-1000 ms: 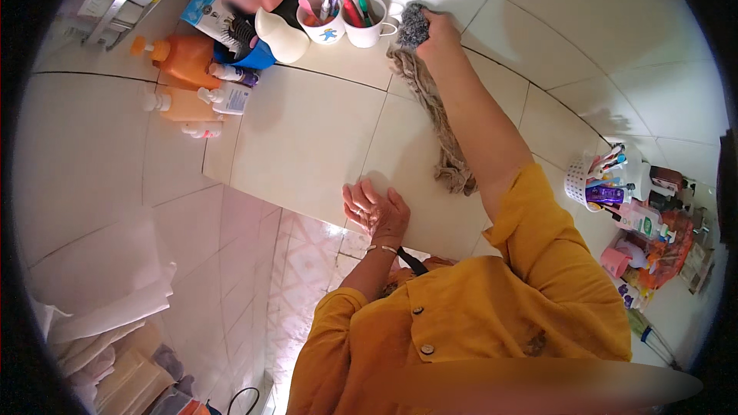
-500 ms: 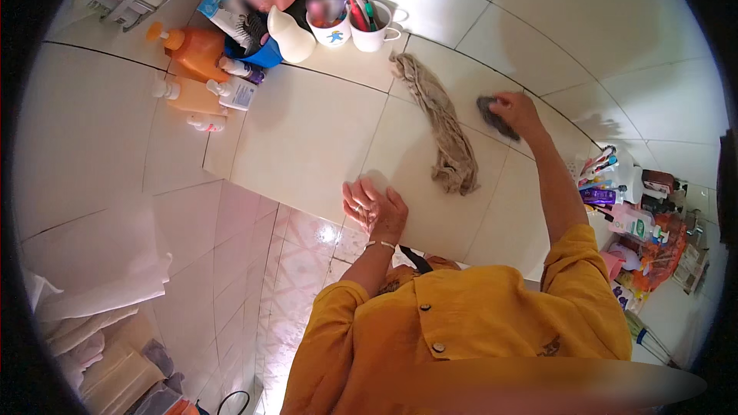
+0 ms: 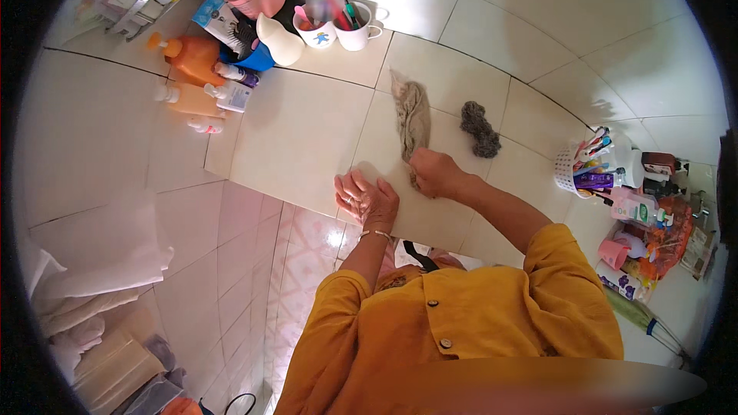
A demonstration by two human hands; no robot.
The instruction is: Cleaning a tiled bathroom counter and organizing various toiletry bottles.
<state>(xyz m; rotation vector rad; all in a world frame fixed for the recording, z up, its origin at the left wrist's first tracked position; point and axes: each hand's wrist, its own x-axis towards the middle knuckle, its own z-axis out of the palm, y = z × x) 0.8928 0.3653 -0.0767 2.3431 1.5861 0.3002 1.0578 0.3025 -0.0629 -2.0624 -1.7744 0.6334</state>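
Beige cloth [image 3: 413, 111] is gripped at its lower end by the right hand [image 3: 438, 173], whose fingers are closed around it just right of the middle of the frame; the rest of its length is stretched upward over the cream tiled counter [image 3: 296, 131]. The left hand [image 3: 367, 200], near it to the left, is rested palm down at the counter's lower edge, fingers loosely bent and nothing held. A dark grey scouring pad [image 3: 480, 130] is seen on the tiles to the right of the cloth, apart from both hands.

At the upper left, a white pump bottle [image 3: 234, 97] is marked with small dark print that cannot be made out, and a packet [image 3: 214, 17] is coloured blue and white. At the upper centre, a white mug [image 3: 318, 36] is decorated with a blue figure. At the right, a purple package [image 3: 594, 181] is seen at the mouth of a white perforated basket [image 3: 565, 167], and a green label is borne by a pinkish bottle [image 3: 626, 204]. Below these, a white pack [image 3: 617, 282] is patterned in purple.
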